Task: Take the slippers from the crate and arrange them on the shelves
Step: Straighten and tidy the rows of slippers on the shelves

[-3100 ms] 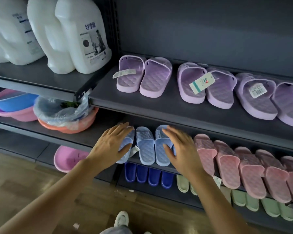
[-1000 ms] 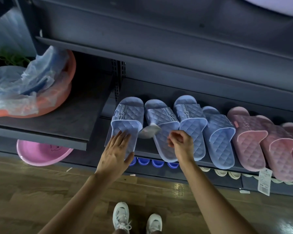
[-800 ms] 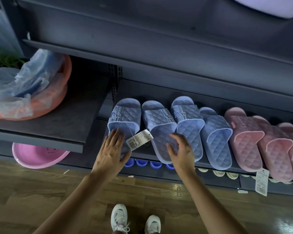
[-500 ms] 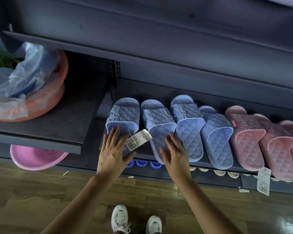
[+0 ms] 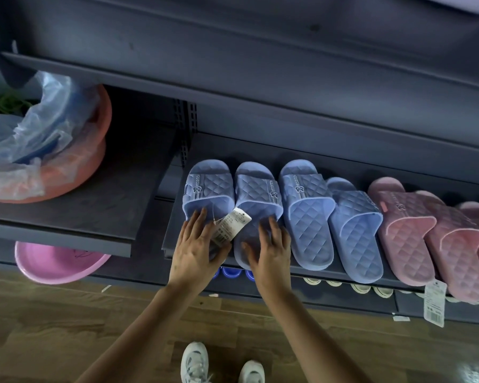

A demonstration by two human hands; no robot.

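Two pale blue quilted plastic slippers (image 5: 208,189) lie side by side, toes to the back, at the left end of a dark grey metal shelf (image 5: 173,222), with a white paper price tag (image 5: 231,226) lying between them. The left hand (image 5: 195,252) rests flat on the heel of the outer slipper and the right hand (image 5: 271,252) on the heel of its neighbour, both with fingers straight and spread, grasping nothing. Just to their right sit another blue pair (image 5: 310,217) and pink quilted slippers (image 5: 407,233), while an orange plastic basin (image 5: 94,150) stands on the neighbouring shelf to the left.
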